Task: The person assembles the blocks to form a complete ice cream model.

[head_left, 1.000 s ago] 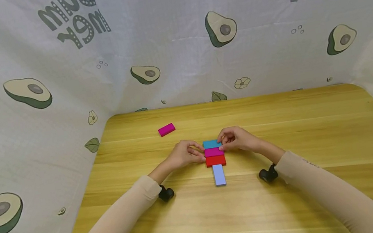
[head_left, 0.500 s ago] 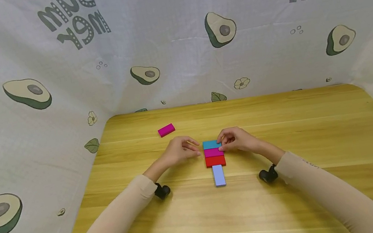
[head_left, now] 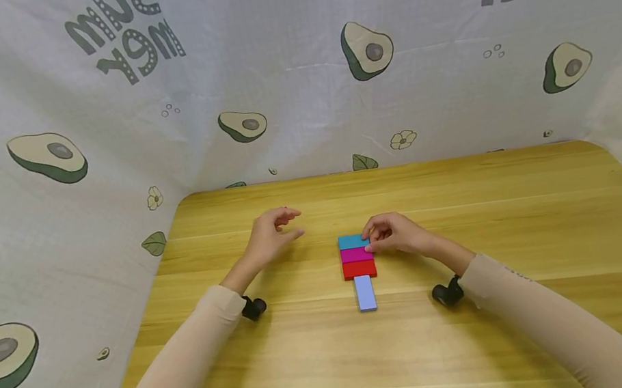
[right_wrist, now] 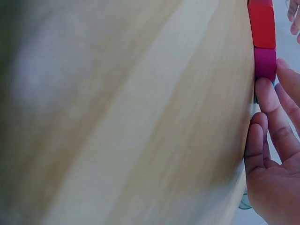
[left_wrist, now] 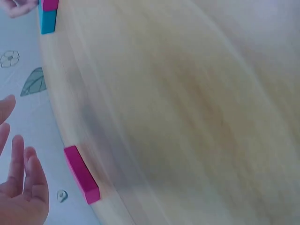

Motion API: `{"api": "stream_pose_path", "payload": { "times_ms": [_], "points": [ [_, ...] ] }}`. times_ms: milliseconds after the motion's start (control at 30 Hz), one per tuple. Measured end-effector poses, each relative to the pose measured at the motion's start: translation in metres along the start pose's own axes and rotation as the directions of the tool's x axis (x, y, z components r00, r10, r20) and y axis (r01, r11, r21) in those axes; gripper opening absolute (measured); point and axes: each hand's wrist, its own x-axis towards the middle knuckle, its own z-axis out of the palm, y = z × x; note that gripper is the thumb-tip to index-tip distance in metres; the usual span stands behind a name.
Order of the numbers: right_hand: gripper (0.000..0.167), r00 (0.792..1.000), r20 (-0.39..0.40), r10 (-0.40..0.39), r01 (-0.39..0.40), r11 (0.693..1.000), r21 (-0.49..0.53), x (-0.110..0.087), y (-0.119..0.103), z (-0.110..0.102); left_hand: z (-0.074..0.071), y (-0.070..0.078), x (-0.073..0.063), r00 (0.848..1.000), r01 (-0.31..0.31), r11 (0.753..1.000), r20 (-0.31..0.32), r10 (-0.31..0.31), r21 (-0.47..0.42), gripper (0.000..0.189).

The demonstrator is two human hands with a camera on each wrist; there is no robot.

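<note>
In the head view my left hand is raised over the table's left part, thumb and fingers spread, holding nothing. The left wrist view shows a loose magenta block near those fingers and apart from them; in the head view the hand hides it. My right hand touches the right end of a row of flat blocks with its thumb and fingertips. From far to near the row has a blue block, a magenta block and a red block, side by side. Below them a lavender block lies lengthwise, its end against the red one.
The wooden table has rounded far corners. A white cloth with avocado prints hangs behind it and along the sides. Black wrist cameras sit under both wrists, above the tabletop.
My left hand has left the left end of the row and moved left and away from me, over the spot of the loose magenta block. The right hand and the row stay put.
</note>
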Motion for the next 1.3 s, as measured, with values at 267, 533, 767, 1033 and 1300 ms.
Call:
{"api": "stream_pose_path", "payload": {
  "times_ms": [267, 533, 767, 1033, 1300],
  "points": [
    [0.022, 1.000, -0.006, -0.001, 0.001, 1.000, -0.012, -0.001, 0.000, 0.000, -0.014, -0.013, 0.005, 0.990, 0.088, 0.995, -0.112, -0.083, 0.037, 0.045],
    [0.021, 1.000, -0.007, 0.010, -0.010, 1.000, -0.013, -0.001, 0.000, 0.000, -0.026, -0.027, 0.007, 0.970, 0.219, 0.975, -0.111, -0.215, 0.025, 0.053],
    [0.021, 1.000, -0.007, 0.007, -0.007, 1.000, -0.014, 0.000, 0.002, -0.001, -0.033, -0.038, 0.009, 0.954, 0.287, 0.957, -0.073, -0.289, -0.046, 0.057],
    [0.021, 1.000, -0.002, 0.016, -0.016, 1.000, -0.014, 0.000, 0.000, -0.001, -0.035, -0.044, 0.011, 0.945, 0.317, 0.947, -0.065, -0.319, -0.048, 0.053],
    [0.020, 1.000, -0.008, 0.027, -0.027, 0.999, -0.019, -0.002, -0.001, -0.001, -0.034, -0.045, 0.014, 0.946, 0.316, 0.949, -0.072, -0.316, -0.015, 0.047]
  ]
}}
